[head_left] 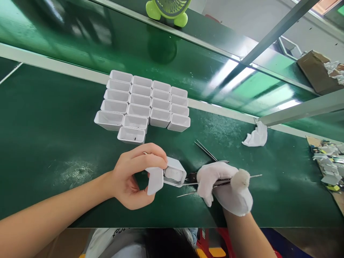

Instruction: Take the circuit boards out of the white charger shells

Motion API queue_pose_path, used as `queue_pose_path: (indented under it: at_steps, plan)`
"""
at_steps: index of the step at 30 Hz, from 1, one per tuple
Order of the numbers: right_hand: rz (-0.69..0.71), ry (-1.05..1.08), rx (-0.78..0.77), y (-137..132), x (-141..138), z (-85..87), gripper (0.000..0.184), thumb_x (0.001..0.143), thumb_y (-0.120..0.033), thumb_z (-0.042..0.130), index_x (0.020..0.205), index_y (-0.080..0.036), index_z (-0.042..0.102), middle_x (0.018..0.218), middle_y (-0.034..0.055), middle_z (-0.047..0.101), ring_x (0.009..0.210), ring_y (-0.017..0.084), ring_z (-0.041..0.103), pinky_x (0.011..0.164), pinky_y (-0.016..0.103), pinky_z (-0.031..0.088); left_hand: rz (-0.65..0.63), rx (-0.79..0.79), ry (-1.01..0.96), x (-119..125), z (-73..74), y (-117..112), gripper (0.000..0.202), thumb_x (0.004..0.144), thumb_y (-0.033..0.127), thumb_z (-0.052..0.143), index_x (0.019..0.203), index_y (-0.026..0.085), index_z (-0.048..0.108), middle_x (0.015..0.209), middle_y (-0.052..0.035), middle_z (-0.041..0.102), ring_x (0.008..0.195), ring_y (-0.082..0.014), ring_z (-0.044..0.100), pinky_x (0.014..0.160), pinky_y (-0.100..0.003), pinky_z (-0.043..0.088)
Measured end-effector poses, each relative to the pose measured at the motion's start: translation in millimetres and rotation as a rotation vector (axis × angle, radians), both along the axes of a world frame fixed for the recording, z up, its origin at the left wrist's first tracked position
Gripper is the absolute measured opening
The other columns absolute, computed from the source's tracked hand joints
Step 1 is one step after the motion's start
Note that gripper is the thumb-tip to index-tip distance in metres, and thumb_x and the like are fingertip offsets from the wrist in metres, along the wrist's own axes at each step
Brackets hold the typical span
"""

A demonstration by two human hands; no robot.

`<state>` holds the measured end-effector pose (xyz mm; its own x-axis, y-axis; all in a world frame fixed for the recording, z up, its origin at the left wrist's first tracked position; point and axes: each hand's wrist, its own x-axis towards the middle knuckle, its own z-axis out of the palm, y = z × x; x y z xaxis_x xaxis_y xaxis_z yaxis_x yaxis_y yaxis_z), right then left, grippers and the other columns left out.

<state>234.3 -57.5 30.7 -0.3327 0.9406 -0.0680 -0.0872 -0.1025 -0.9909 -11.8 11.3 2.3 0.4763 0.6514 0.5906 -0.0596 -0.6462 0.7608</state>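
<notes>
My bare left hand point(138, 172) is closed around a small white plastic housing point(177, 166), whose open end faces right and shows a white part inside. A white angled flap or cover piece point(155, 181) is at the housing's near side, under my fingers. My right hand point(227, 186), in a white glove, is closed around slim metal tweezers point(188, 194). Their two thin tips point left, one of them at the housing's lower edge. A black tool part point(192, 177) shows beside the gloved fingers; the rest of it is hidden.
Several white open boxes point(139, 101) stand in rows beyond my left hand. A two-pronged metal tool point(205, 149) lies behind my right hand. Crumpled white cloth point(256, 135) rests by the frame post. Small parts point(329, 165) are piled at far right; a green fan point(172, 9) stands at the back.
</notes>
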Motion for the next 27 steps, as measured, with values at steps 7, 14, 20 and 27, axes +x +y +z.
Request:
queue_pose_path:
  at_steps: [7,14,20,27]
  plan:
    - [-0.002,0.007,0.005,-0.4,0.0,-0.7,0.082,0.095,-0.078,0.022,0.077,-0.020,0.078,0.050,0.0053,0.062,0.042,0.016,0.054,0.038,0.026,0.040,-0.042,-0.004,-0.022,0.7,1.3,-0.8,0.049,0.061,0.004,0.053,0.106,0.022,0.062,0.090,-0.0087,0.066,0.071,-0.0199,0.066,0.051,-0.028,0.054]
    - [0.019,0.036,0.019,0.2,-0.2,-0.8,0.080,0.096,-0.076,0.023,0.078,-0.020,0.078,0.050,0.0054,0.061,0.042,0.016,0.054,0.037,0.026,0.038,-0.028,-0.021,-0.027,0.2,0.1,-1.4,0.046,0.062,0.006,0.056,0.104,0.024,0.063,0.090,-0.0077,0.068,0.069,-0.0194,0.066,0.050,-0.027,0.054]
    - [0.037,0.040,-0.017,2.8,-1.8,-0.3,0.080,0.096,-0.075,0.023,0.077,-0.020,0.078,0.050,0.0052,0.061,0.041,0.015,0.053,0.036,0.026,0.038,-0.049,-0.028,-0.039,0.4,-0.6,-2.3,0.043,0.062,0.006,0.056,0.102,0.021,0.062,0.090,-0.0082,0.067,0.068,-0.0188,0.066,0.047,-0.026,0.051]
    - [0.032,0.119,0.022,6.0,-8.1,-5.4,0.080,0.100,-0.069,0.023,0.071,-0.016,0.076,0.050,0.0064,0.063,0.040,0.014,0.054,0.036,0.023,0.038,-0.071,0.030,-0.152,6.1,-2.5,-1.4,0.040,0.060,0.003,0.052,0.096,0.013,0.064,0.088,-0.0107,0.066,0.066,-0.0175,0.065,0.046,-0.024,0.050]
